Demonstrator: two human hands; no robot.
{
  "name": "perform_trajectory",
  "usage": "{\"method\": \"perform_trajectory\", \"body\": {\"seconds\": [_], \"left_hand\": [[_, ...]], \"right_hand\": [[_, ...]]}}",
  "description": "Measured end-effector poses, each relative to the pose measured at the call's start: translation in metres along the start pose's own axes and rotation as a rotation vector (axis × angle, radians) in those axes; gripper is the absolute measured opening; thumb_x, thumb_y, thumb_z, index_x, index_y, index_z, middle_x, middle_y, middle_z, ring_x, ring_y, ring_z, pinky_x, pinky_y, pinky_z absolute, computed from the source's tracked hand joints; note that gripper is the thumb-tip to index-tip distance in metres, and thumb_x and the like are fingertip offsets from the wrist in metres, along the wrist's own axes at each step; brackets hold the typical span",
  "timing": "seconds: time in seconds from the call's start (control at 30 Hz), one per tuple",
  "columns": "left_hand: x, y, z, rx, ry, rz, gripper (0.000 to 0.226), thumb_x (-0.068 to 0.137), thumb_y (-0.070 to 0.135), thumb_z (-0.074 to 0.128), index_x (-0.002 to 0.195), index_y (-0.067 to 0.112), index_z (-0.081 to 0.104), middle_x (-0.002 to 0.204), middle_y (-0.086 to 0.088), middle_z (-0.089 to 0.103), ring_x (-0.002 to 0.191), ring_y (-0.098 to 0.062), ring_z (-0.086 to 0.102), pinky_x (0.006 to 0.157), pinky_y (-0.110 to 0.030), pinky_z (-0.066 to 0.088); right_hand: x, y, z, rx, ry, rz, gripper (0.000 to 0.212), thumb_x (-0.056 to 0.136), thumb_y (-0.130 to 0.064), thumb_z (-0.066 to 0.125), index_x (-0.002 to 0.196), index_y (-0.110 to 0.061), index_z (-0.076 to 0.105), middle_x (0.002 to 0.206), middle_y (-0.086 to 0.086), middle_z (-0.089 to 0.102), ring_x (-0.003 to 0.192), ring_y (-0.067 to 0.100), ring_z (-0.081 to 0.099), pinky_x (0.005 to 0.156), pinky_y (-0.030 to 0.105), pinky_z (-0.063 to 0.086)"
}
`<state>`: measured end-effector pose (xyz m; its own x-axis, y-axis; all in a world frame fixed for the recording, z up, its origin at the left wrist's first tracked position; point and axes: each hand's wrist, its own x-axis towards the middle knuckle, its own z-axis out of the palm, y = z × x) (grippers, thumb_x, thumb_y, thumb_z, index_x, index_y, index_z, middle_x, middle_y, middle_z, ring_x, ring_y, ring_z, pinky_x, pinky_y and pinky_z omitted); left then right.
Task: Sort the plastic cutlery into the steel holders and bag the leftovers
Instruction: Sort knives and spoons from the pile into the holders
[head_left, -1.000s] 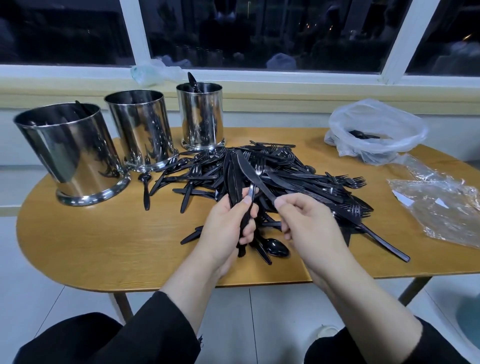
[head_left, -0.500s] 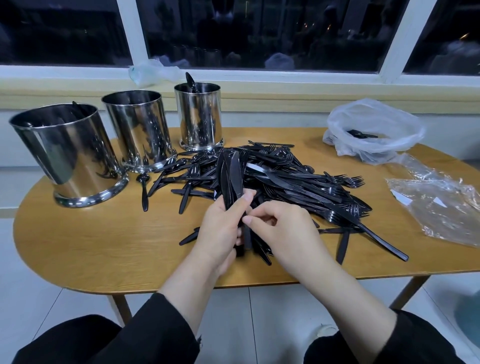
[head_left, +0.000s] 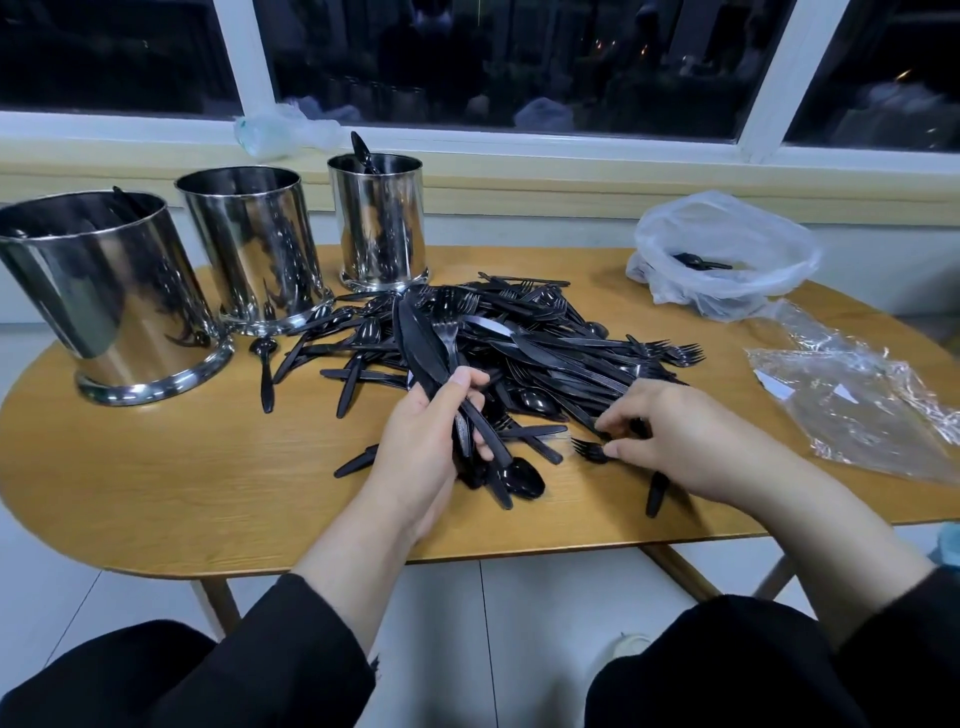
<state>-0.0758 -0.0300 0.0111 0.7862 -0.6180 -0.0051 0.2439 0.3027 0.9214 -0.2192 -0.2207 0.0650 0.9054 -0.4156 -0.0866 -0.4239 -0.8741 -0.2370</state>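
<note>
left hand (head_left: 426, 447) gripping knife bundle (head_left: 423, 345); right hand (head_left: 670, 436) pinching fork (head_left: 589, 449) at near pile (head_left: 519, 343) edge on counter (head_left: 156, 467).

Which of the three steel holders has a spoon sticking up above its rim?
The narrowest holder, rightmost of the three and nearest the window: a black spoon pokes above its rim. Nothing rises clearly above the rims of the other two.

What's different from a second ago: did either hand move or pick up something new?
The right hand left the bundle, moved right and down to the near edge of the pile, and now pinches a small fork lying on the table. The left hand still grips its bundle of knives. The three steel holders and the white bag have not moved.
</note>
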Motion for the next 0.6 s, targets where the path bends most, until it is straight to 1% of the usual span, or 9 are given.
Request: {"method": "perform_trajectory", "body": {"seconds": [0.07, 0.13, 0.2, 0.3, 0.37, 0.43, 0.5, 0.6], "left_hand": [[-0.001, 0.001, 0.0, 0.013, -0.025, 0.012, 0.023, 0.109, 0.028, 0.049, 0.104, 0.011, 0.064, 0.078, -0.002, 0.05, 0.057, -0.015, 0.044, 0.054, -0.029, 0.043], [-0.001, 0.002, -0.001, 0.033, -0.034, 0.012, 0.025, 0.109, 0.029, 0.048, 0.101, 0.013, 0.065, 0.081, -0.002, 0.051, 0.058, -0.014, 0.043, 0.053, -0.028, 0.043], [-0.001, 0.002, -0.001, 0.043, -0.032, 0.004, 0.026, 0.109, 0.031, 0.048, 0.101, 0.013, 0.065, 0.079, -0.001, 0.051, 0.059, -0.014, 0.043, 0.054, -0.028, 0.043], [-0.001, 0.001, -0.002, 0.019, -0.045, -0.012, 0.026, 0.109, 0.03, 0.047, 0.104, 0.012, 0.064, 0.074, -0.001, 0.049, 0.064, -0.016, 0.042, 0.062, -0.031, 0.039], [-0.002, 0.001, -0.001, 0.004, -0.048, -0.016, 0.027, 0.11, 0.028, 0.045, 0.104, 0.009, 0.064, 0.07, -0.003, 0.049, 0.064, -0.018, 0.046, 0.064, -0.033, 0.044], [-0.003, 0.002, 0.0, -0.006, -0.055, -0.028, 0.028, 0.111, 0.024, 0.043, 0.105, 0.007, 0.063, 0.068, -0.004, 0.05, 0.062, -0.021, 0.05, 0.062, -0.033, 0.049], [-0.004, 0.003, 0.001, -0.017, -0.07, -0.043, 0.027, 0.111, 0.023, 0.043, 0.11, 0.005, 0.063, 0.068, -0.004, 0.05, 0.057, -0.022, 0.048, 0.056, -0.033, 0.048], [-0.004, 0.003, 0.0, -0.016, -0.076, -0.057, 0.028, 0.111, 0.024, 0.043, 0.119, 0.005, 0.062, 0.069, -0.002, 0.047, 0.052, -0.016, 0.037, 0.049, -0.029, 0.033]], "right_hand": [[0.002, 0.001, 0.005, -0.053, -0.029, -0.02, 0.029, 0.094, -0.038, 0.069, 0.123, -0.034, 0.069, 0.117, -0.013, 0.057, 0.105, 0.009, 0.054, 0.086, 0.025, 0.041], [0.004, 0.001, 0.012, -0.071, -0.03, -0.03, 0.03, 0.095, -0.038, 0.068, 0.125, -0.034, 0.068, 0.117, -0.01, 0.057, 0.108, 0.012, 0.055, 0.089, 0.026, 0.044], [0.006, 0.001, 0.016, -0.06, -0.015, -0.031, 0.03, 0.094, -0.038, 0.069, 0.123, -0.032, 0.069, 0.114, -0.01, 0.058, 0.104, 0.013, 0.057, 0.09, 0.029, 0.047], [0.007, -0.002, 0.016, -0.035, -0.007, -0.032, 0.024, 0.093, -0.038, 0.07, 0.117, -0.031, 0.07, 0.113, -0.01, 0.057, 0.104, 0.011, 0.056, 0.09, 0.027, 0.046], [0.008, -0.005, 0.016, -0.028, -0.019, -0.034, 0.023, 0.093, -0.036, 0.07, 0.115, -0.031, 0.069, 0.113, -0.011, 0.058, 0.106, 0.011, 0.056, 0.093, 0.028, 0.046], [0.01, -0.009, 0.017, -0.016, -0.023, -0.043, 0.022, 0.094, -0.034, 0.07, 0.116, -0.031, 0.069, 0.11, -0.013, 0.06, 0.104, 0.009, 0.056, 0.093, 0.027, 0.047], [0.011, -0.012, 0.019, 0.024, -0.022, -0.052, 0.024, 0.094, -0.031, 0.07, 0.118, -0.032, 0.068, 0.101, -0.016, 0.061, 0.096, 0.006, 0.057, 0.088, 0.025, 0.047], [0.014, -0.014, 0.02, 0.075, -0.038, -0.049, 0.026, 0.095, -0.03, 0.069, 0.121, -0.032, 0.067, 0.091, -0.013, 0.062, 0.083, 0.003, 0.057, 0.073, 0.017, 0.044]]}}
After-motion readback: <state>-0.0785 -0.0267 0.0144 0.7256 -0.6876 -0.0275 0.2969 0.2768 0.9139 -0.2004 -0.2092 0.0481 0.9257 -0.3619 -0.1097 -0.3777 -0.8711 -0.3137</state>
